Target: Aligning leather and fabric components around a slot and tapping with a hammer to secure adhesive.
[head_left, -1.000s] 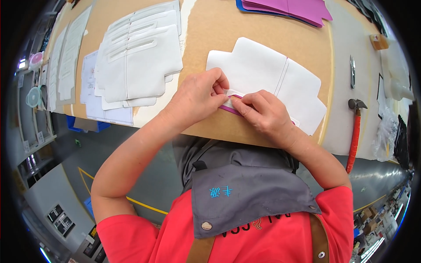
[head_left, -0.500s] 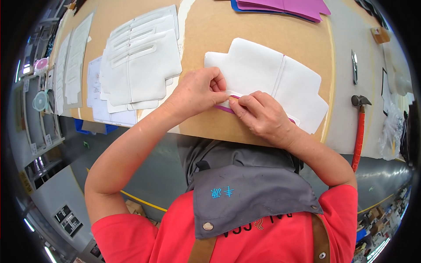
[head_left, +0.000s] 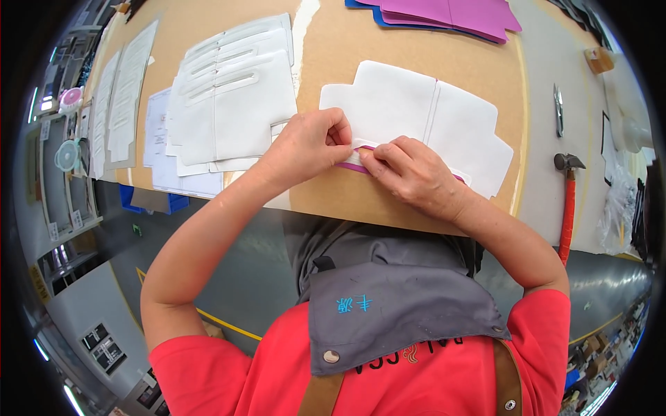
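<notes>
A white cut panel (head_left: 395,104) with stepped corners and a seam line across it lies on the brown board in front of me. Along its near edge a purple strip (head_left: 354,167) shows, perhaps the other face folded over; I cannot tell. My left hand (head_left: 305,147) pinches that near edge at its left part, thumb against fingertips. Close beside it, my right hand (head_left: 415,175) is closed on the same edge, its thumb and index finger pressing at the purple strip. The right palm and fingers hide part of the edge.
A fanned stack of similar white panels (head_left: 253,100) lies left of my hands, over printed sheets (head_left: 158,132). Purple panels (head_left: 451,17) sit on blue ones at the far side. To the right lie a red-handled hammer (head_left: 569,201), a cutter (head_left: 558,111) and a clear plastic bag (head_left: 619,218).
The view has turned slightly, so the stacks and tools sit a little differently in the picture. Both hands stay on the panel's near edge, with only a small shift of the fingers.
</notes>
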`<action>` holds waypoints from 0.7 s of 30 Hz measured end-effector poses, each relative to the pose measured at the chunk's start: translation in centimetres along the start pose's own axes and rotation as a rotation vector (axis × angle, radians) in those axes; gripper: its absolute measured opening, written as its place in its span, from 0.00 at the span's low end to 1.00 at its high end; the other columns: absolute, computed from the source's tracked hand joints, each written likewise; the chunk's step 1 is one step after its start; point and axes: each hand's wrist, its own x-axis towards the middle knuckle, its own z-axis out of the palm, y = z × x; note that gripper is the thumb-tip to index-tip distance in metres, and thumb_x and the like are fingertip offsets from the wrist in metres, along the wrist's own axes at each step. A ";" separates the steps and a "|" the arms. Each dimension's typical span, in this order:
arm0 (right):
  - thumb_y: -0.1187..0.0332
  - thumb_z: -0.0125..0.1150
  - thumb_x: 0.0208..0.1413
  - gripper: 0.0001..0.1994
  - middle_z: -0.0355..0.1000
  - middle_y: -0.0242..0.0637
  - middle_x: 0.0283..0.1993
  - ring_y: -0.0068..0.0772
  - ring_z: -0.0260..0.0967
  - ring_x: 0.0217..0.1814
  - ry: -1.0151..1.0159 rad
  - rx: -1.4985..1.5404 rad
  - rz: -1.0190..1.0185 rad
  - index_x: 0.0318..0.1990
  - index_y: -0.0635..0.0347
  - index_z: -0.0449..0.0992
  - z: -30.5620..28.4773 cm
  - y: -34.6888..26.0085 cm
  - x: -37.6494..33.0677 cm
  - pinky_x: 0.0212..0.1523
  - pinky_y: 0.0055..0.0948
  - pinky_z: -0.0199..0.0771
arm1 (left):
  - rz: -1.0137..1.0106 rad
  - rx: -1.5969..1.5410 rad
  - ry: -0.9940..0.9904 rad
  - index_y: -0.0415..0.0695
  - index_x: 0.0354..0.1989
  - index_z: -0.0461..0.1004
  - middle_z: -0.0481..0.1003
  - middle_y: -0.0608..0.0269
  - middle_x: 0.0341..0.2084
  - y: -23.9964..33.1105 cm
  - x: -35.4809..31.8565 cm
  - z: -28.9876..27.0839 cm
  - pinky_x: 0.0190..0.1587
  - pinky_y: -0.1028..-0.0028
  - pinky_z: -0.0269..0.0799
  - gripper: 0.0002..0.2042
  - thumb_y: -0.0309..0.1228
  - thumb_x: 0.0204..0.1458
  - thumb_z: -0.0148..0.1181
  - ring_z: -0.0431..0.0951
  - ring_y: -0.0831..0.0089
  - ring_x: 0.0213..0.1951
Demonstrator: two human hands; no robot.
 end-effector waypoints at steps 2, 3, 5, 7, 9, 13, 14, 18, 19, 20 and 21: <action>0.74 0.62 0.49 0.17 0.67 0.36 0.37 0.32 0.68 0.37 0.006 -0.011 -0.002 0.49 0.70 0.78 0.2 0.1 -0.1 0.38 0.30 0.74 | 0.174 0.090 0.147 0.38 0.35 0.77 0.77 0.65 0.28 -0.5 -0.6 0.8 0.36 0.73 0.76 0.04 0.22 0.54 0.66 0.77 0.75 0.31; 0.74 0.62 0.49 0.18 0.67 0.36 0.38 0.32 0.68 0.38 0.005 -0.018 -0.007 0.49 0.70 0.78 0.2 0.1 -0.1 0.38 0.30 0.74 | 0.179 0.093 0.151 0.38 0.35 0.77 0.77 0.65 0.28 -0.7 -1.2 1.4 0.36 0.73 0.76 0.04 0.22 0.54 0.66 0.77 0.75 0.31; 0.74 0.62 0.49 0.18 0.67 0.36 0.38 0.32 0.68 0.38 0.005 -0.029 -0.013 0.49 0.71 0.78 0.1 0.1 -0.1 0.38 0.30 0.75 | 0.445 0.302 0.387 0.38 0.43 0.80 0.78 0.59 0.33 -1.3 -2.5 2.9 0.40 0.68 0.77 0.07 0.20 0.55 0.64 0.79 0.64 0.35; 0.73 0.62 0.49 0.18 0.68 0.36 0.38 0.33 0.68 0.39 -0.018 -0.002 -0.006 0.49 0.71 0.78 -0.1 0.2 -0.1 0.39 0.31 0.75 | 0.522 0.373 0.418 0.39 0.49 0.81 0.78 0.58 0.39 -2.1 -3.4 4.1 0.44 0.65 0.77 0.13 0.19 0.55 0.63 0.78 0.58 0.41; 0.73 0.62 0.50 0.18 0.69 0.36 0.38 0.33 0.69 0.39 -0.014 0.009 -0.008 0.49 0.71 0.78 -0.2 0.2 0.0 0.39 0.31 0.76 | 0.570 0.503 0.486 0.41 0.51 0.82 0.78 0.60 0.41 -2.6 -4.0 5.0 0.47 0.65 0.76 0.17 0.18 0.53 0.62 0.77 0.61 0.44; 0.74 0.61 0.51 0.18 0.70 0.38 0.40 0.35 0.70 0.41 -0.051 0.050 0.046 0.51 0.69 0.78 -0.9 0.0 0.1 0.42 0.31 0.77 | 0.668 0.663 0.544 0.40 0.56 0.79 0.77 0.61 0.44 -2.7 -4.2 5.6 0.48 0.65 0.77 0.23 0.19 0.48 0.61 0.78 0.63 0.45; 0.74 0.61 0.51 0.18 0.70 0.38 0.40 0.35 0.70 0.41 -0.064 0.052 0.042 0.51 0.69 0.78 -1.0 -0.1 0.1 0.42 0.31 0.77 | 0.663 0.651 0.548 0.40 0.56 0.79 0.77 0.61 0.44 -3.0 -4.2 5.7 0.48 0.65 0.77 0.23 0.19 0.48 0.61 0.78 0.63 0.45; 0.75 0.61 0.51 0.20 0.71 0.37 0.41 0.36 0.71 0.42 -0.090 0.198 0.254 0.54 0.66 0.79 -1.7 -0.6 -0.4 0.44 0.31 0.78 | 0.645 0.681 0.560 0.39 0.58 0.78 0.77 0.61 0.44 -3.4 -4.3 6.3 0.50 0.65 0.76 0.25 0.20 0.47 0.61 0.77 0.64 0.46; 0.75 0.61 0.51 0.21 0.72 0.37 0.42 0.36 0.71 0.43 -0.094 0.231 0.288 0.56 0.65 0.79 -1.8 -0.7 -0.5 0.45 0.31 0.78 | 0.637 0.673 0.564 0.40 0.58 0.78 0.77 0.61 0.44 -3.3 -4.4 6.4 0.51 0.65 0.76 0.25 0.20 0.47 0.61 0.77 0.64 0.47; 0.75 0.61 0.51 0.21 0.72 0.37 0.42 0.36 0.71 0.43 -0.099 0.230 0.288 0.56 0.65 0.79 -1.9 -0.6 -0.5 0.45 0.31 0.78 | 0.636 0.669 0.566 0.40 0.58 0.78 0.77 0.61 0.44 -3.3 -4.4 6.4 0.51 0.65 0.76 0.25 0.20 0.47 0.61 0.77 0.64 0.47; 0.75 0.61 0.51 0.21 0.72 0.37 0.42 0.36 0.71 0.43 -0.103 0.219 0.262 0.55 0.65 0.79 -2.1 -0.6 -0.5 0.45 0.31 0.78 | 0.630 0.673 0.559 0.40 0.59 0.77 0.76 0.61 0.45 -3.3 -4.4 6.5 0.52 0.66 0.76 0.25 0.20 0.47 0.61 0.77 0.64 0.47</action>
